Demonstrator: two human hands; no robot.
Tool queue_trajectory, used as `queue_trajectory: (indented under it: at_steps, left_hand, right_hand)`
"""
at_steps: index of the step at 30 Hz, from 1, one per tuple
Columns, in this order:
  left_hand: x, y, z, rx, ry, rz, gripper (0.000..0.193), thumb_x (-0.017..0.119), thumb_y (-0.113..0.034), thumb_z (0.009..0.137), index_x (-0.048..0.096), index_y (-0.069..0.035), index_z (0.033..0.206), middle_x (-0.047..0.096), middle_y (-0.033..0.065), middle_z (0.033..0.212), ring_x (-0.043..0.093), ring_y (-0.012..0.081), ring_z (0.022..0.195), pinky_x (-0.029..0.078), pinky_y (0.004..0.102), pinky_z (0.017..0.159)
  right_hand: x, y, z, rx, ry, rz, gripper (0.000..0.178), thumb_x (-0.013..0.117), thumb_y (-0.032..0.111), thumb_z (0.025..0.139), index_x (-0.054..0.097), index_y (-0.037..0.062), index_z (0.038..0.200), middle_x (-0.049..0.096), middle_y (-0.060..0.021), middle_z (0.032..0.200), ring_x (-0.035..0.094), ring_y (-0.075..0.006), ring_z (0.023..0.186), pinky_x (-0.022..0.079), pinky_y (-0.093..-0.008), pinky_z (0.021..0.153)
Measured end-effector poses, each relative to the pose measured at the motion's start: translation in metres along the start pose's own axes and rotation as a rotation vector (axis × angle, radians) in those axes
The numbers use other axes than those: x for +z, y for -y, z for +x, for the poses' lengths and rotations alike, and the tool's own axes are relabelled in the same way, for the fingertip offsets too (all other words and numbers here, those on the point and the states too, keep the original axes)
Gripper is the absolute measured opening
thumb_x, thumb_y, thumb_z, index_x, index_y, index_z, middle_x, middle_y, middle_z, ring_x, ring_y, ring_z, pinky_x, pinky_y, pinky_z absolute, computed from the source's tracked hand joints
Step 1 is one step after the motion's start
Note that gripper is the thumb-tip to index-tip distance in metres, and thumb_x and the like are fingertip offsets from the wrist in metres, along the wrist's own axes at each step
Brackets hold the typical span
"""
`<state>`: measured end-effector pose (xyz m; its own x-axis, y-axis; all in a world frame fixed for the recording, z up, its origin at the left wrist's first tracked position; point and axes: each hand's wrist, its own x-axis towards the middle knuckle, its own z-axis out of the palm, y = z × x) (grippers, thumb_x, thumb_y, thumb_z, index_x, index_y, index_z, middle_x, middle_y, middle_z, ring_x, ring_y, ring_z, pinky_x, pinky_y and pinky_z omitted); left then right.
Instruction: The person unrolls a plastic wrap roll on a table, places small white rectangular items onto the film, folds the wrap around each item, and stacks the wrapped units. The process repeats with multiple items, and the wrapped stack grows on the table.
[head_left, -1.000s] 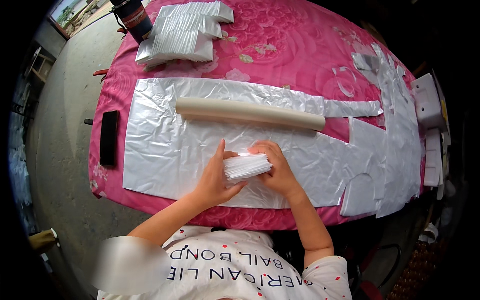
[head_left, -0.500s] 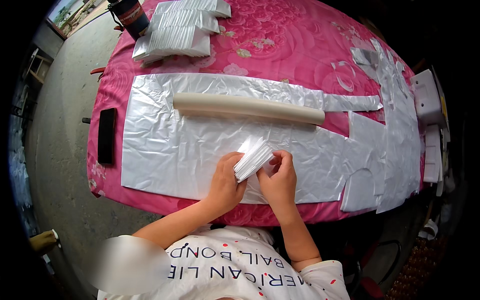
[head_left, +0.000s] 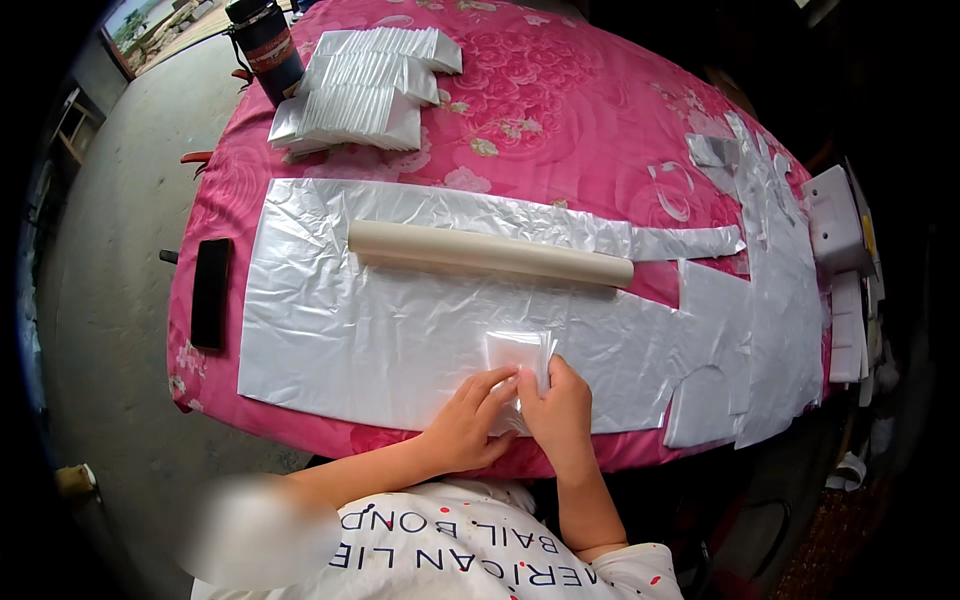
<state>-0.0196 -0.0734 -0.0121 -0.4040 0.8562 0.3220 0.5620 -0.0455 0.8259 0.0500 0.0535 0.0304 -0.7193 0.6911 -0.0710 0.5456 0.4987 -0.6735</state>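
Observation:
A small stack of folded clear-white plastic sheets (head_left: 517, 349) stands over the near part of a large silvery plastic sheet (head_left: 330, 340). My right hand (head_left: 557, 415) grips the stack along its right side, thumb on the near face. From the left, the fingertips of my left hand (head_left: 470, 420) rest against the stack's lower part, with fingers stretched and the thumb apart below them. A long beige tube (head_left: 490, 254) lies across the plastic sheet, beyond both hands.
Several rows of folded plastic packets (head_left: 365, 90) sit at the far left, beside a dark flask (head_left: 264, 50). A black phone (head_left: 210, 295) lies near the left edge of the pink floral tablecloth (head_left: 560, 100). Cut plastic pieces (head_left: 775, 330) cover the right side; white boxes (head_left: 840, 225) stand past them.
The stack has come nearer to me and turned, so its flat face now shows instead of its layered edges. My left hand has loosened from its side and slid lower.

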Motion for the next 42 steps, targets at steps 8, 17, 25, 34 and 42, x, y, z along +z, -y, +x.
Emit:
queue_trajectory:
  at_steps: [8, 17, 25, 34, 42]
  left_hand:
    - [-0.046, 0.013, -0.003, 0.126, -0.106, -0.014, 0.059, 0.069, -0.007, 0.068, 0.046, -0.004, 0.122, 0.045, 0.0176, 0.126, 0.049, 0.0339, 0.107, 0.043, 0.0395, 0.088]
    - [-0.077, 0.035, -0.016, -0.043, -0.108, -0.067, 0.048, 0.066, -0.007, 0.074, 0.050, -0.004, 0.118, 0.046, 0.0165, 0.125, 0.054, 0.0314, 0.102, 0.048, 0.0378, 0.084]
    - [-0.085, 0.041, -0.016, -0.195, -0.127, -0.213, 0.046, 0.067, -0.009, 0.075, 0.051, -0.006, 0.118, 0.049, 0.0137, 0.124, 0.058, 0.0289, 0.100, 0.051, 0.0337, 0.081]
    - [-0.076, 0.053, -0.016, -0.204, -0.120, -0.269, 0.041, 0.064, -0.006, 0.077, 0.053, -0.005, 0.117, 0.051, 0.0140, 0.123, 0.058, 0.0282, 0.099, 0.051, 0.0312, 0.081]
    - [-0.077, 0.052, -0.014, -0.198, -0.124, -0.290, 0.041, 0.064, -0.007, 0.078, 0.052, -0.007, 0.117, 0.050, 0.0134, 0.124, 0.060, 0.0256, 0.089, 0.052, 0.0309, 0.076]
  right_hand:
    - [-0.070, 0.038, 0.059, -0.063, -0.052, -0.035, 0.020, 0.061, 0.015, 0.077, 0.053, -0.0031, 0.072, 0.056, -0.0200, 0.063, 0.054, -0.0359, 0.056, 0.043, -0.0405, 0.055]
    - [-0.050, 0.097, 0.325, -0.196, -0.230, -0.770, 0.027, 0.056, 0.020, 0.075, 0.065, -0.0028, 0.084, 0.064, -0.0222, 0.084, 0.064, -0.0367, 0.079, 0.051, -0.0427, 0.069]
    - [0.051, 0.159, 0.439, -0.144, -0.164, -0.832, 0.026, 0.056, 0.020, 0.077, 0.069, 0.0049, 0.094, 0.066, -0.0171, 0.099, 0.064, -0.0310, 0.093, 0.053, -0.0382, 0.073]
    - [0.076, 0.183, 0.464, -0.212, 0.169, -0.542, 0.047, 0.064, 0.041, 0.074, 0.067, 0.0004, 0.098, 0.064, -0.0208, 0.098, 0.062, -0.0361, 0.092, 0.048, -0.0380, 0.083]
    - [0.072, 0.111, 0.466, -0.710, 0.148, -0.268, 0.090, 0.083, 0.039, 0.055, 0.046, -0.0045, 0.125, 0.053, -0.0229, 0.117, 0.052, -0.0341, 0.108, 0.041, -0.0381, 0.095]
